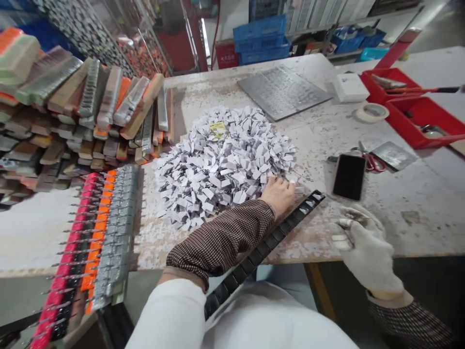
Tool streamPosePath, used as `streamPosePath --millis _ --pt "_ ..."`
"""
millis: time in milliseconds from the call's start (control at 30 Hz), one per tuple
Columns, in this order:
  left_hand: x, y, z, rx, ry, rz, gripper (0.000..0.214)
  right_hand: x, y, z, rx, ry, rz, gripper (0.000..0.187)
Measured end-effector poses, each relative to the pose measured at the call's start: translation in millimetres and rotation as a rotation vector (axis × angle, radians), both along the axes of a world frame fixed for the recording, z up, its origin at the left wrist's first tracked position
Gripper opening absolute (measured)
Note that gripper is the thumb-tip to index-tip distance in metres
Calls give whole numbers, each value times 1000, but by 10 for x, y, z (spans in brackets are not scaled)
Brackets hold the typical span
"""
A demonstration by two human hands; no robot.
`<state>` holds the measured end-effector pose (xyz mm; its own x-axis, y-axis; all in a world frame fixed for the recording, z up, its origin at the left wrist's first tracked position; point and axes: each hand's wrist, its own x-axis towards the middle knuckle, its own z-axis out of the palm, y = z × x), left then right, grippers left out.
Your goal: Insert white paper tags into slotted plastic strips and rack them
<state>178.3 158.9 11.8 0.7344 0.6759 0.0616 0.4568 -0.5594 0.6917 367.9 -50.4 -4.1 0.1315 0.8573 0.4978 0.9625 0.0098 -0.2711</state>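
Observation:
My bare left hand (279,195) rests at the right edge of a heap of small folded white tags (225,165), its fingers bent down against them. The fingertips are hidden, so what they pinch cannot be made out. Under my left forearm a long black segmented strip (267,245) slants from my lap onto the table, several white pieces at its far end. My right hand (365,245), in a white glove, is right of that strip over the table's front edge. Its fingers are curled closed, and anything in them is too small to name.
At left, bars with red, orange and grey segments and thin pins (98,232) lie below stacked wooden bars (90,106). A phone (349,177), red-handled scissors (376,164), a tape roll (372,112), red bins (428,121) and a grey sheet (283,89) are on the table.

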Motion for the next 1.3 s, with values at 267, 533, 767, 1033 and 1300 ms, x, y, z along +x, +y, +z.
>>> streamPosePath --millis 267,533,767,1033,1300 --pt "-222 -153 212 367 461 -115 31 -162 163 19 120 -11 37 16" --pt "-672 -515 251 214 212 -228 17 -453 362 225 120 -39 189 23" --pt "-845 -720 175 -161 -8 -294 9 -649 365 386 65 -22 466 5" --pt "-1058 -974 -155 -58 -81 -106 57 -312 473 205 145 -279 213 16" --pt "-1084 -1061 -271 29 125 -125 49 -365 490 337 -2 -479 262 15"
